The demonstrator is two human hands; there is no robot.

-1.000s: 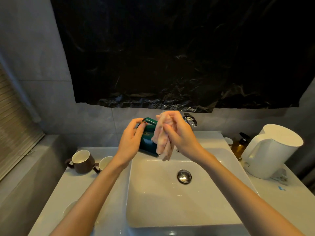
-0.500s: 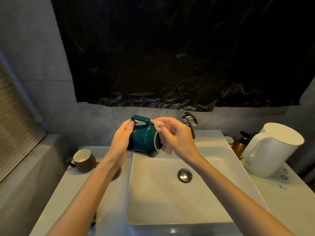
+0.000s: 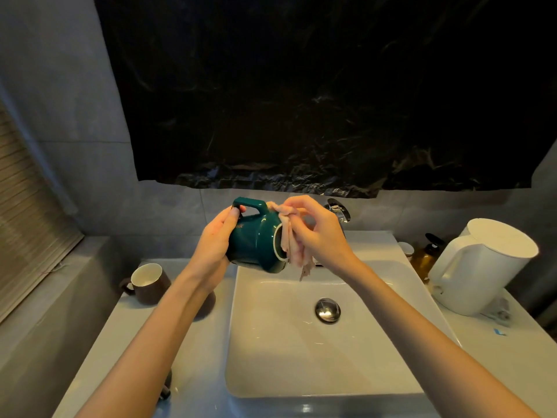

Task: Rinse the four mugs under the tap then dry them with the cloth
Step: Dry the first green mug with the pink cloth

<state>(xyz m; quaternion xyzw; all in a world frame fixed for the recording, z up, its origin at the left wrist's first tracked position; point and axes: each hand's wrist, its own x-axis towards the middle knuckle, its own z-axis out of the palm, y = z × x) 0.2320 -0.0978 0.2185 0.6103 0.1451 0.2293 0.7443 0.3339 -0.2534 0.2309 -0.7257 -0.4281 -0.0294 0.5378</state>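
Note:
My left hand [image 3: 215, 245] grips a dark green mug [image 3: 256, 242] on its side above the back of the white sink [image 3: 301, 357], handle up and mouth facing right. My right hand [image 3: 319, 233] pinches a pale pink cloth [image 3: 291, 242] against the mug's rim, and part of the cloth hangs down below it. A brown mug [image 3: 149, 283] with a white inside stands upright on the counter at the left. Another dark mug [image 3: 208, 303] is mostly hidden under my left forearm. The chrome tap [image 3: 339, 209] shows behind my right hand, with no water visible.
A white electric kettle [image 3: 482, 267] stands on the counter at the right, with an amber pump bottle [image 3: 425, 254] and a small jar [image 3: 405, 248] beside it. The metal drain plug [image 3: 328, 310] sits in the basin. Black plastic sheet covers the wall above.
The mug has turned so its handle points up and its mouth faces right. My right hand moved the cloth from the mug's outside to its rim.

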